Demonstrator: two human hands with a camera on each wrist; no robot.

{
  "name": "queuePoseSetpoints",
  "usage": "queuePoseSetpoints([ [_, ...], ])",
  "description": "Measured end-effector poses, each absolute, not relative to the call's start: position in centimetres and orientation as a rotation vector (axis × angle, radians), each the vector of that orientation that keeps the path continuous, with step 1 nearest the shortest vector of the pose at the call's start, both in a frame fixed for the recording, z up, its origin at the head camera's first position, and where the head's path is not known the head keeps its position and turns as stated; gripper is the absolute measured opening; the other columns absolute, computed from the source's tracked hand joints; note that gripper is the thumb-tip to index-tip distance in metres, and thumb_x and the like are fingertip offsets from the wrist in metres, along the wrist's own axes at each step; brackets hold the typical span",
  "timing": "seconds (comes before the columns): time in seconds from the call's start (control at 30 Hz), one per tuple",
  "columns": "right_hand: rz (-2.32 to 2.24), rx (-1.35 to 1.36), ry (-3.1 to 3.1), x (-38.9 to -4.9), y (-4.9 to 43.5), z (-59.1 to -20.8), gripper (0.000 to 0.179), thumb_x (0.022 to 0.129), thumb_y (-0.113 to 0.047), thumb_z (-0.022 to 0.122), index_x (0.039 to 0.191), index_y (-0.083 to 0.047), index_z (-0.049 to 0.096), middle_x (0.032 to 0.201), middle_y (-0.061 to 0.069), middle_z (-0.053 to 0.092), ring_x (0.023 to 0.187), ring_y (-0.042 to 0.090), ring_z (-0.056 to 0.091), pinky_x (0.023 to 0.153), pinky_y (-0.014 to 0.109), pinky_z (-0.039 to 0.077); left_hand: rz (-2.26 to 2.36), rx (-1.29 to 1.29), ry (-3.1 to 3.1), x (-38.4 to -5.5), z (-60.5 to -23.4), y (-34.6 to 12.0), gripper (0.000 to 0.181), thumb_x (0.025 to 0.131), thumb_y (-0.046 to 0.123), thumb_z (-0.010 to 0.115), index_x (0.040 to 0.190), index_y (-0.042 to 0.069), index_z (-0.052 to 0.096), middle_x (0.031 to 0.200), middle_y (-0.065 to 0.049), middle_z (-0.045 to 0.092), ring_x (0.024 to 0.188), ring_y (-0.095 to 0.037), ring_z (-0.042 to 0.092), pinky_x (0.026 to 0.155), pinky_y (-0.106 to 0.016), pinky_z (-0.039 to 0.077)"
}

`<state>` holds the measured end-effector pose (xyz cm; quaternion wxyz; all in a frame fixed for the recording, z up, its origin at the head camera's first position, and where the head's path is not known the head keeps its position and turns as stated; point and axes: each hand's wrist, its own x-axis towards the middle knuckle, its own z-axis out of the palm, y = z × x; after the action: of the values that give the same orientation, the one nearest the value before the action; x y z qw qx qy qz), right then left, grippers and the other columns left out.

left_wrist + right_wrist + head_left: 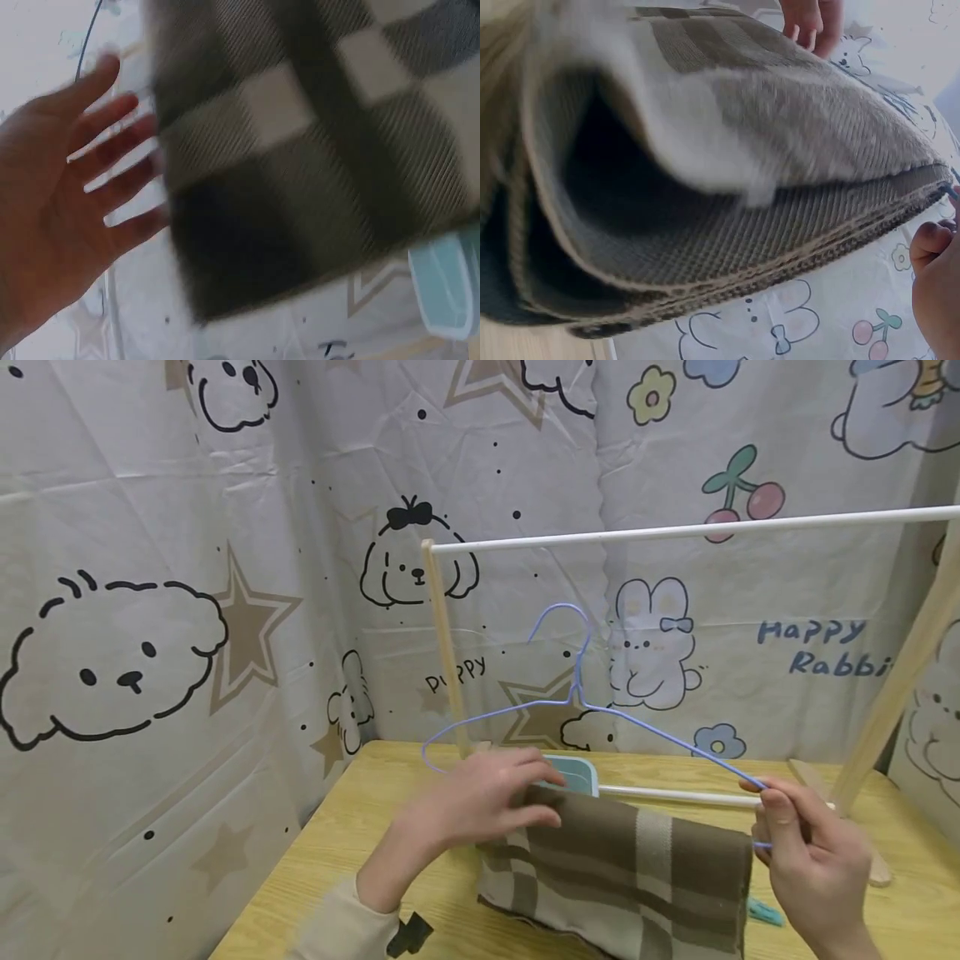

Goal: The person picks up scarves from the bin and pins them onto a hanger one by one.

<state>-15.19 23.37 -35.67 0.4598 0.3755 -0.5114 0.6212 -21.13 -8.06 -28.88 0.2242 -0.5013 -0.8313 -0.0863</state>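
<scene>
My right hand grips the right end of a thin purple clothes hanger, holding it up with the hook at the top. A brown and cream plaid cloth, folded in several layers, hangs over the hanger's lower bar, which shows only at the right end. At the cloth's upper left, my left hand has its fingers extended along the top fold. In the left wrist view that hand's fingers are spread, their tips at the cloth's edge. The right wrist view shows the layered, looped side of the cloth.
Behind the hanger stands a rack with a white top rail and wooden posts. A light blue basket sits on the wooden table, partly hidden. A teal clip lies right of the cloth. Printed curtains surround the table.
</scene>
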Motion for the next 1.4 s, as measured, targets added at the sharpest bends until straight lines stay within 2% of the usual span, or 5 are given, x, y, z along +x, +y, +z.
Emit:
queuePoseSetpoints([
  [0.13, 1.554, 0.913, -1.249, -15.3, 23.1, -35.8, 0.015, 0.093, 0.022, 0.045, 0.097, 0.032, 0.054, 0.060, 0.003, 0.045, 0.047, 0.005, 0.038, 0.035, 0.018, 0.019, -0.224, -1.462, -2.150, -21.2, -29.9, -7.0, 0.033, 0.085, 0.041, 0.076, 0.110, 0.019, 0.071, 0.102, 0.010, 0.068, 0.092, -0.004, 0.066, 0.081, -0.019, 0.052],
  [0.43, 1.453, 0.928, -1.350, -15.1, 22.0, -35.8, 0.013, 0.092, 0.021, 0.049, 0.098, 0.028, 0.059, 0.064, 0.002, 0.048, 0.048, 0.003, 0.039, 0.036, 0.018, 0.023, -0.347, -1.116, -2.130, -22.2, -29.9, -6.4, 0.007, 0.090, 0.029, 0.074, 0.091, 0.023, 0.076, 0.083, 0.014, 0.069, 0.074, -0.001, 0.066, 0.056, -0.021, 0.049],
  [0.7, 1.287, 0.678, -1.424, -15.6, 21.8, -36.3, 0.010, 0.091, 0.021, 0.052, 0.094, 0.027, 0.059, 0.063, -0.005, 0.051, 0.048, 0.000, 0.039, 0.037, 0.020, 0.023, -0.408, -1.079, -2.353, -22.7, -30.4, -7.2, 0.019, 0.092, 0.035, 0.070, 0.103, 0.020, 0.074, 0.095, 0.010, 0.071, 0.085, -0.009, 0.068, 0.071, -0.026, 0.054],
  [1.17, 1.545, 0.884, -1.145, -16.8, 23.2, -35.6, 0.014, 0.092, 0.022, 0.047, 0.096, 0.035, 0.053, 0.059, 0.004, 0.048, 0.047, 0.005, 0.040, 0.036, 0.017, 0.018, -0.803, -0.754, -1.858, -24.0, -33.2, -12.0, 0.017, 0.088, 0.006, 0.073, 0.105, 0.008, 0.072, 0.105, -0.005, 0.067, 0.101, -0.022, 0.064, 0.091, -0.032, 0.051],
  [1.4, 1.594, 0.893, -1.128, -16.8, 24.0, -35.2, 0.016, 0.093, 0.021, 0.047, 0.097, 0.035, 0.053, 0.055, 0.004, 0.043, 0.044, 0.006, 0.038, 0.035, 0.018, 0.018, -0.981, -0.631, -1.944, -25.2, -34.2, -12.1, 0.040, 0.093, 0.015, 0.070, 0.131, 0.008, 0.059, 0.128, -0.009, 0.060, 0.124, -0.025, 0.056, 0.105, -0.043, 0.045],
])
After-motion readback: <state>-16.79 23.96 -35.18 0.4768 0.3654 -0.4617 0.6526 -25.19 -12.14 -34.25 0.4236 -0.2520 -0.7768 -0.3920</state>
